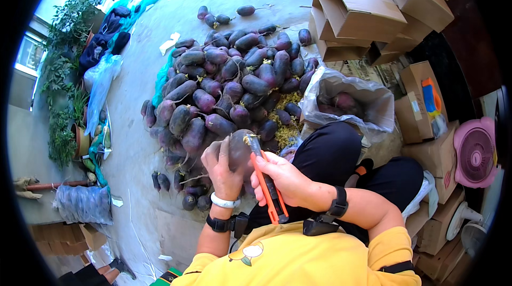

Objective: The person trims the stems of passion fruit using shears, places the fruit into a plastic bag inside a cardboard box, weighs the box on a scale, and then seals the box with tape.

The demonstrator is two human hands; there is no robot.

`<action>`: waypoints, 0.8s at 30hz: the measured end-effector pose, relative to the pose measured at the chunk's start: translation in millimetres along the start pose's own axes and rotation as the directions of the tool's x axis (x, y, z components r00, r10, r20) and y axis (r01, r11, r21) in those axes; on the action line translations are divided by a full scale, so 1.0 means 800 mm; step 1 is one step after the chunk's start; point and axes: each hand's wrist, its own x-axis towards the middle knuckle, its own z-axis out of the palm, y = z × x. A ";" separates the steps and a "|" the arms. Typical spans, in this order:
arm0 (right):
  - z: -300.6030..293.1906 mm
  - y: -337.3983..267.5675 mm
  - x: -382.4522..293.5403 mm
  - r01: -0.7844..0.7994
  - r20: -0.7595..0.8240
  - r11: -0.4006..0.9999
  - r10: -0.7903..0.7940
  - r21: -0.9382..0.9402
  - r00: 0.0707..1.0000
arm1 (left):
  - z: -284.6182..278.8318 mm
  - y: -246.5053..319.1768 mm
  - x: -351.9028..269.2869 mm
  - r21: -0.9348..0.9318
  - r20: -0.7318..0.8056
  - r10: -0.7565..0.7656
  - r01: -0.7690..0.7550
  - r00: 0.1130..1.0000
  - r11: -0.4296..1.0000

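Note:
My left hand (225, 166) grips a dark purple radish (240, 150) from its left side, over the near edge of a large heap of similar radishes (224, 86). In my right hand (282, 180) is an orange and black utility knife (269, 190), its upper end against the top of the held radish. Yellowish scraps cling at that contact point. Cut yellow-green leaf trimmings (290, 126) lie at the right side of the heap. Beyond them stands a box with a clear plastic liner (372, 104), holding several radishes (346, 102).
Empty cardboard boxes (368, 6) are stacked at the upper right. A pink fan (475, 152) and more cartons (430, 158) stand at the right. Potted plants (60, 78) and plastic bags (102, 82) line the left. Another person's legs (108, 272) show at the lower left.

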 end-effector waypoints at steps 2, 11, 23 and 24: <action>0.003 -0.010 -0.001 0.041 0.020 0.997 -0.040 -0.062 0.999 | -0.001 -0.015 -0.003 -0.117 0.069 -0.139 0.146 0.988 0.982; -0.012 -0.036 -0.017 0.012 0.004 0.928 -0.011 -0.372 1.000 | -0.011 -0.081 0.006 -0.399 0.718 -0.429 0.829 0.548 0.391; -0.147 -0.132 -0.278 0.680 -0.382 0.635 -0.769 -0.366 0.512 | 0.044 0.142 0.228 -0.537 0.798 0.226 0.490 0.558 0.687; -0.162 -0.133 -0.288 0.687 -0.407 0.610 -0.787 -0.395 0.464 | 0.072 0.173 0.242 -0.505 0.824 0.302 0.380 0.479 0.775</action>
